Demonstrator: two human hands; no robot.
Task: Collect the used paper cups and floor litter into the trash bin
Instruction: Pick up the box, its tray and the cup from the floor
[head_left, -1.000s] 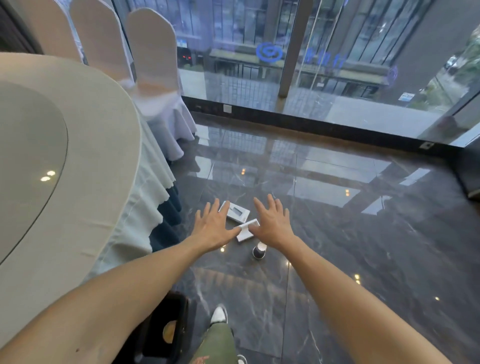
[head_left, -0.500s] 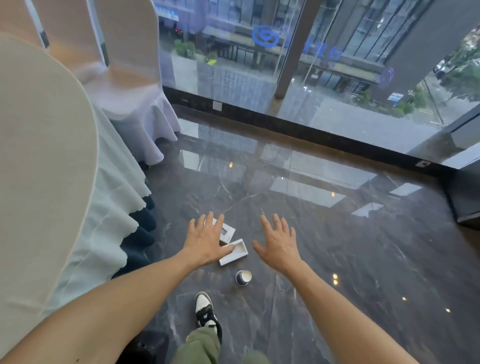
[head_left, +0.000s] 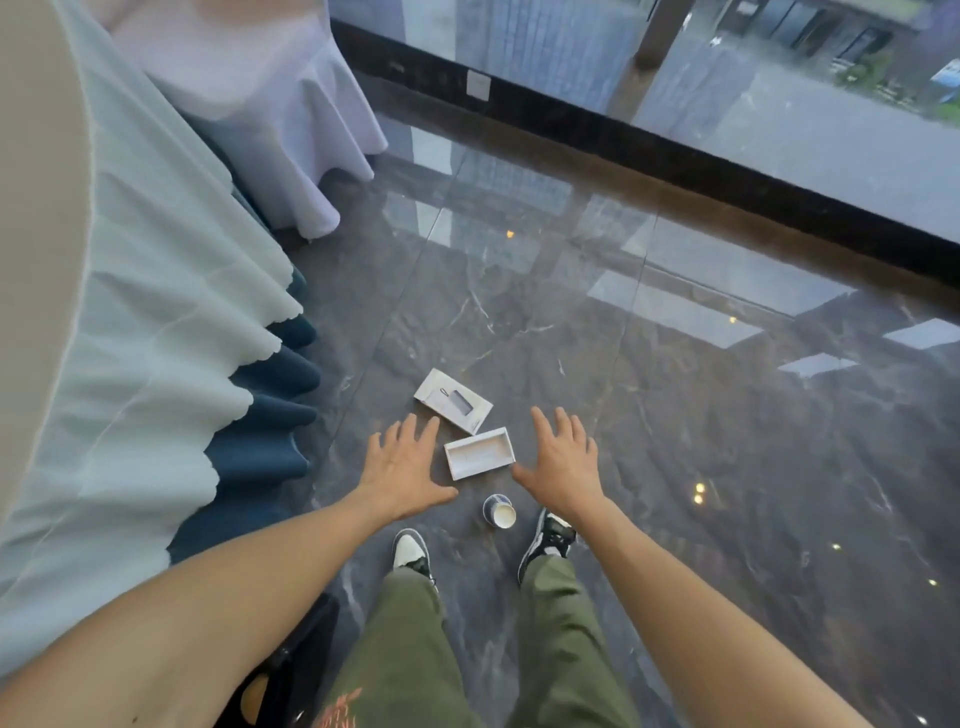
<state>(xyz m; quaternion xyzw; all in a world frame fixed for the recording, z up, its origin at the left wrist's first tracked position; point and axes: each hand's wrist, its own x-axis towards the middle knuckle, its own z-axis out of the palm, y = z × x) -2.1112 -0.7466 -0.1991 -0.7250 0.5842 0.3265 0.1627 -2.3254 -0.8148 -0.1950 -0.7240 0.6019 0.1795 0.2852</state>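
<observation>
Three pieces of litter lie on the dark polished floor in front of my feet. A paper cup (head_left: 500, 511) lies on its side with its white mouth toward me. Just beyond it sits an open white box tray (head_left: 479, 453), and past that a white box lid (head_left: 453, 400) with a printed picture. My left hand (head_left: 401, 468) hovers left of the tray with fingers spread, holding nothing. My right hand (head_left: 563, 463) hovers right of the tray, also spread and empty. A black trash bin (head_left: 283, 670) shows partly under my left forearm.
A round table with a pale tablecloth (head_left: 140, 332) over a dark blue skirt fills the left. A white-covered chair (head_left: 270, 98) stands behind it. A glass wall with a black base (head_left: 727, 171) runs across the back. My shoes (head_left: 550, 540) stand beside the cup.
I have stepped closer and my view has tilted down: the boxes and cup are now right at my feet. Both hands stay spread, now on either side of the box tray.
</observation>
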